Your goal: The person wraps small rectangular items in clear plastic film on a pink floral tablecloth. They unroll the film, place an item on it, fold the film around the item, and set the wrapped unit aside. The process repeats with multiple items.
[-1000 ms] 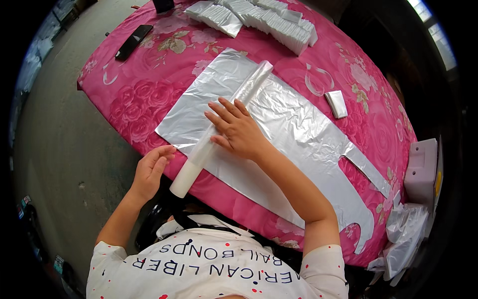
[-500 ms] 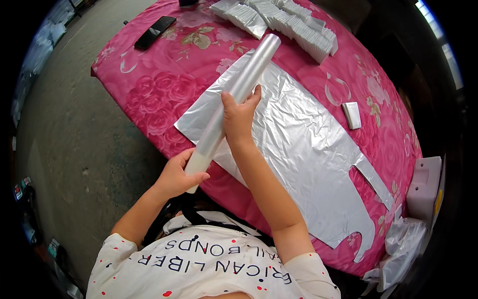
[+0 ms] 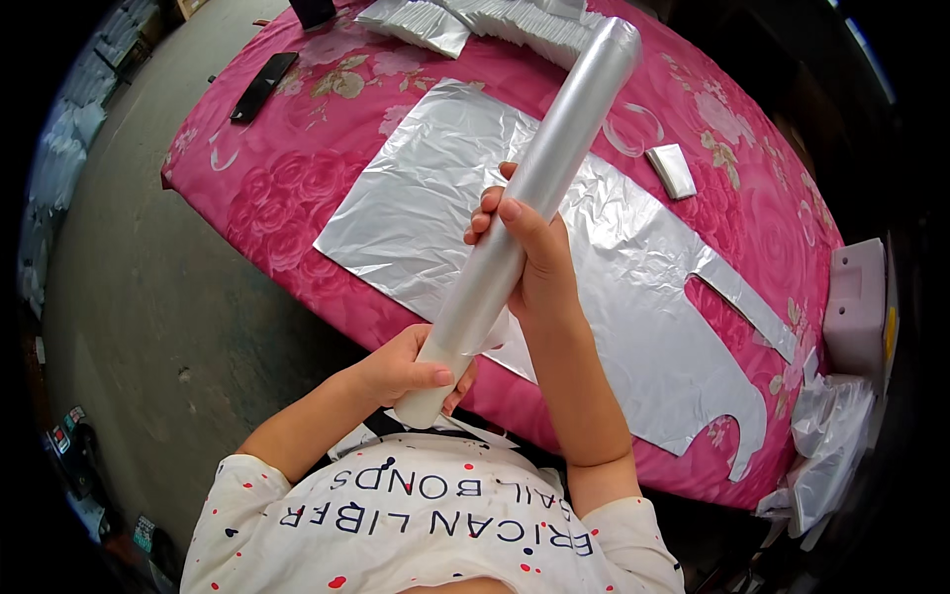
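Observation:
A long roll of translucent silvery plastic film is held slantwise above the table, its far end up and to the right. My left hand grips the roll near its lower, paler end. Around its middle my right hand is wrapped, thumb on top and fingertips showing on the left side. Beneath lies a flat stack of silvery plastic vest bags, the handle cutouts pointing to the lower right. The hands and roll hide part of the stack.
On the pink floral tablecloth lie a black phone, rows of folded silvery packs, a small folded pack and loose plastic loops. A pale plastic bin and hanging clear bags stand at the right edge.
The roll has come closer and shifted right, its far end now higher. My right hand has turned, its thumb now across the roll's top. My left hand has moved right with the lower end.

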A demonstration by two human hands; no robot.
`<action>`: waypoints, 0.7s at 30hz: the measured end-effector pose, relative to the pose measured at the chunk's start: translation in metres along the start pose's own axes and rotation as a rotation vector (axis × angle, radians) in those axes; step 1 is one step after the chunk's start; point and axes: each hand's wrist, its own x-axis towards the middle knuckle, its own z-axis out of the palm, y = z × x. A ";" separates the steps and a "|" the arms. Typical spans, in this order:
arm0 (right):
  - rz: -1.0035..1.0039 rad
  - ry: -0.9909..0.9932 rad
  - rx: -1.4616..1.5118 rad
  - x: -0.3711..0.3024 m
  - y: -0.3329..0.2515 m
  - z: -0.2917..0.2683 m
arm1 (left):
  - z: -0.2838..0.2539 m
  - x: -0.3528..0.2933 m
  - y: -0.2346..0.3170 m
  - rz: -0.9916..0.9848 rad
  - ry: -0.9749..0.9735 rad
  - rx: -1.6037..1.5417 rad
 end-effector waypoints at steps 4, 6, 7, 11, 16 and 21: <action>-0.012 0.016 0.044 -0.016 0.005 -0.015 | -0.006 0.005 -0.015 -0.030 -0.064 -0.032; -0.010 0.041 0.048 -0.021 0.007 -0.023 | -0.011 0.008 -0.021 -0.050 -0.094 0.008; -0.009 0.054 0.048 -0.023 0.009 -0.028 | -0.010 0.011 -0.022 -0.060 -0.111 0.028; 0.003 0.132 -0.128 -0.037 0.023 -0.037 | 0.001 0.023 -0.019 0.025 0.179 0.327; 0.043 0.212 -0.069 -0.042 0.044 -0.049 | -0.012 0.015 -0.029 -0.002 0.374 0.655; 0.000 0.469 0.139 -0.019 -0.005 -0.118 | -0.025 -0.016 -0.023 -0.324 0.199 0.504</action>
